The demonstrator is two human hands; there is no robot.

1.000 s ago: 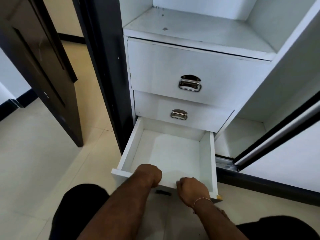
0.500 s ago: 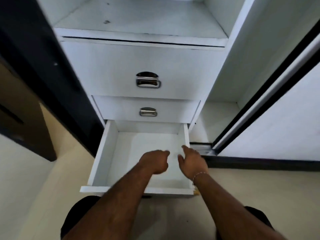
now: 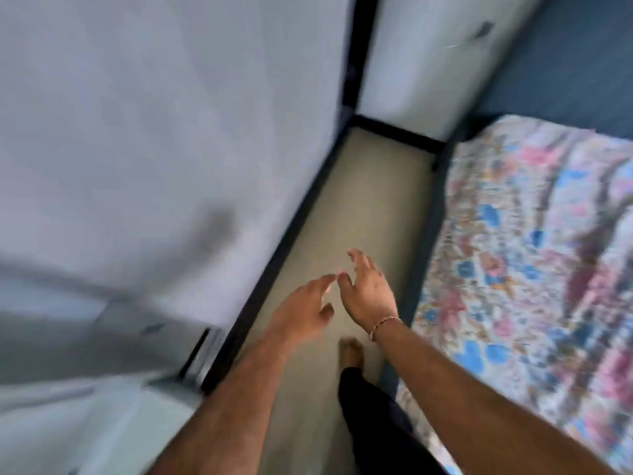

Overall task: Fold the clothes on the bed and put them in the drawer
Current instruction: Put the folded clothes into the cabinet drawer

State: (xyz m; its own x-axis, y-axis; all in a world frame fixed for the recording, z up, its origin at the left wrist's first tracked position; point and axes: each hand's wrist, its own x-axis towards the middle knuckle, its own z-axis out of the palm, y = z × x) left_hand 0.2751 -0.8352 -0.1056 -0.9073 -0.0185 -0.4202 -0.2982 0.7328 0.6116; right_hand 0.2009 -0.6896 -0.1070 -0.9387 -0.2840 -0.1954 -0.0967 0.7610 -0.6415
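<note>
- Two bare hands hang over the beige floor (image 3: 370, 186), empty: left hand (image 3: 305, 311) and right hand (image 3: 368, 293), fingers loosely spread, fingertips nearly meeting.
- One bare foot (image 3: 351, 353) below them.
- One bed (image 3: 534, 269) at right, under a floral cover.
- One white wardrobe (image 3: 154, 132) at left; drawer and clothes unseen.

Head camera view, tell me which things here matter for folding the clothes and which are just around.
For the job:
bed, floral cover
left hand, empty
right hand, empty

Just there:
white wardrobe panel
floor
wrist bracelet
</note>
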